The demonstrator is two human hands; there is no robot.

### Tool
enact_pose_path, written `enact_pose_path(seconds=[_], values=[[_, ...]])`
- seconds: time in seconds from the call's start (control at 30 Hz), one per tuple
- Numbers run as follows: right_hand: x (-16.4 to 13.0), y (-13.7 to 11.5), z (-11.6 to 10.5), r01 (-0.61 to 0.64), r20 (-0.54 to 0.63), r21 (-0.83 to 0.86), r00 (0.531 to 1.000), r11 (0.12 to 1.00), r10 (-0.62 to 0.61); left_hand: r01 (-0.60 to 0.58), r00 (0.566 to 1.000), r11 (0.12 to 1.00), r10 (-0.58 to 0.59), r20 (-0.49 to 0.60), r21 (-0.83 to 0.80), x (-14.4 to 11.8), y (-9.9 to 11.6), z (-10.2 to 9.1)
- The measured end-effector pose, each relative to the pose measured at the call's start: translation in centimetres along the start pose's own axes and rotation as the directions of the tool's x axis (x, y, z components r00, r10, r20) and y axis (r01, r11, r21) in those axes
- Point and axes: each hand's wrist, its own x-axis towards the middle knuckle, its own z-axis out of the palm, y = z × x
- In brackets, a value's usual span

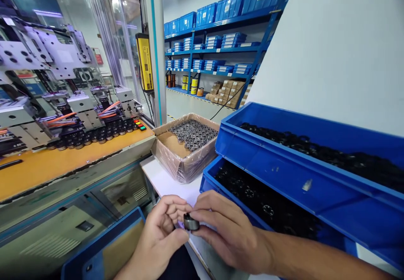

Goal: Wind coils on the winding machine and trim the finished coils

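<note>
A small metal ring with a black toothed piece on top (191,223) is held up in front of me, above the edge of the white table. My right hand (225,229) pinches it from the right, with fingers over the top and the thumb at its lower side. On the other side, my left hand (166,229) curls loosely with its palm partly showing; its thumb tip and fingertips meet at the ring's left edge. Fingers partly hide the ring's far side.
A plastic-lined carton (181,166) of metal rings stands ahead on the white table (154,170). To the right, stacked blue bins (268,162) hold black parts. At left is a machine with an orange worktop (126,145) bearing a row of rings; below sits another blue bin (71,267).
</note>
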Motion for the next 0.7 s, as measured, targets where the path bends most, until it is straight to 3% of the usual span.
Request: enact_pose_path(seconds=[0.17,0.33,0.4,0.47,0.53,0.63,0.7], values=[[-0.4,-0.1,0.3,0.036,0.031,-0.021,0.999,0.999,-0.036,0.072,0.996,0.991,-0.066,-0.057,0.110,0.3,0.4,-0.1],[-0.2,0.3,0.4,-0.028,0.004,-0.014,1.000,1.000,0.028,0.053,0.997,0.982,-0.042,0.060,-0.181,0.5,-0.6,-0.2],[-0.1,0.3,0.3,-0.044,0.003,0.013,0.999,0.999,0.044,0.062,0.995,0.972,-0.042,0.090,-0.229,0.3,-0.7,-0.3],[-0.1,0.4,0.3,-0.033,-0.016,0.004,0.999,0.999,0.033,0.035,0.997,0.993,-0.027,0.066,-0.115,0.1,-0.5,-0.5],[-0.2,0.4,0.3,-0.043,-0.025,-0.014,0.999,0.999,0.043,-0.052,0.998,0.992,0.049,0.028,0.114,0.0,0.0,-0.8],[-0.2,0.2,0.5,-0.065,0.002,-0.019,0.998,0.998,0.065,-0.219,0.973,0.872,0.230,0.029,0.439,0.0,0.7,-1.2],[-0.1,0.0,0.8,-0.078,0.013,-0.019,0.997,0.997,0.078,-0.279,0.953,0.781,0.296,0.062,0.558,0.0,0.8,-1.1]])
